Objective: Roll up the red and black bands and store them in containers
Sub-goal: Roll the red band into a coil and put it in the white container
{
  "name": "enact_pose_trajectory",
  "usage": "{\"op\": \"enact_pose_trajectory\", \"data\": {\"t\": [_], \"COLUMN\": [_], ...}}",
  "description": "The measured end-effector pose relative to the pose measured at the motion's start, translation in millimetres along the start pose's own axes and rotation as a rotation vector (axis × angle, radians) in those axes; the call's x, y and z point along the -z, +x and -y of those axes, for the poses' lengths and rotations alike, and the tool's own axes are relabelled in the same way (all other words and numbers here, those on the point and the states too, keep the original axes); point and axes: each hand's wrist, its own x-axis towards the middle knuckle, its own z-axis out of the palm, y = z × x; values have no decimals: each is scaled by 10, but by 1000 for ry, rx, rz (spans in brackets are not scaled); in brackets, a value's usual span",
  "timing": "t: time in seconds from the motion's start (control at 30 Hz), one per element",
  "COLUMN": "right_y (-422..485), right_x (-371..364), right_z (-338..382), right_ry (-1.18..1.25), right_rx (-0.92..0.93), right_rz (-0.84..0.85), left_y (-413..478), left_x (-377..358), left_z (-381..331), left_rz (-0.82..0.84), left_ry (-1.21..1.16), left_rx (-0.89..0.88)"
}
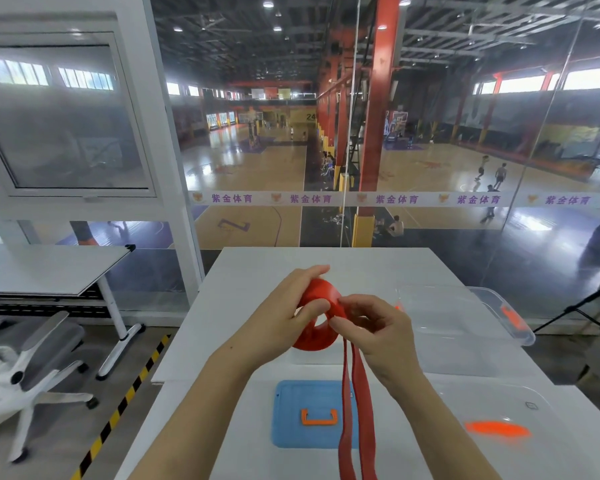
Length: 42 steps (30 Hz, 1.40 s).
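A red band (317, 329), wound most of the way into a thick coil, is held above a white table (243, 271) as a person rolls it for storage. The left hand (288, 315) grips the coil, fingers (309, 273) curled over its top edge and thumb laid across its face by the centre hole. The right hand (381, 329) pinches the band between thumb and forefinger at the coil's right edge. Two loose strands hang from that pinch, down below the coil and out of the bottom of the view.

To do the step well, the right hand should feed the strands flat and under light tension. The left hand should turn the coil so each wrap lands square on the one beneath. Slack or a twist would likely leave the roll lopsided and prone to springing open.

Below the coil, a blue lid (291, 415) with an orange handle lies on the table, partly crossed by the strands. To the right of the coil sits a clear container (465, 313). A second clear container (520, 455), marked with orange, is below and to the right. No black band is in view.

Beyond the coil, a strip (395, 199) across the glass wall repeats "紫金体育" in purple. Farther off, a wall in the hall behind shows "24".
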Motion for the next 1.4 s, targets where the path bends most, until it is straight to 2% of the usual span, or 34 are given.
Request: {"op": "enact_pose_trajectory", "data": {"t": [0.07,0.13,0.47,0.7,0.97,1.13,1.3,1.4], "right_y": [-8,-9,-170,-118,-141,-137,-111,-94], "right_x": [10,22,-18,25,53,82,149,181], "right_z": [18,59,1,55,94,111,111,94], "right_ry": [40,68,208,180,54,35,39,49], "right_rx": [7,15,-41,-50,-23,-19,-12,-23], "right_rz": [-16,-23,-87,-139,-13,7,-13,0], "left_y": [2,-9,-42,-22,-60,-81,-70,-69], "left_x": [-33,-81,-280,-245,-99,-61,-79,-104], "left_z": [-4,6,-108,25,131,144,129,107], "left_rz": [-32,-97,-365,-257,-84,-21,94,82], "left_ry": [15,-96,-644,-537,-248,-115,-138,-162], "left_rx": [-56,-64,67,47,74,-20,1,-1]}}
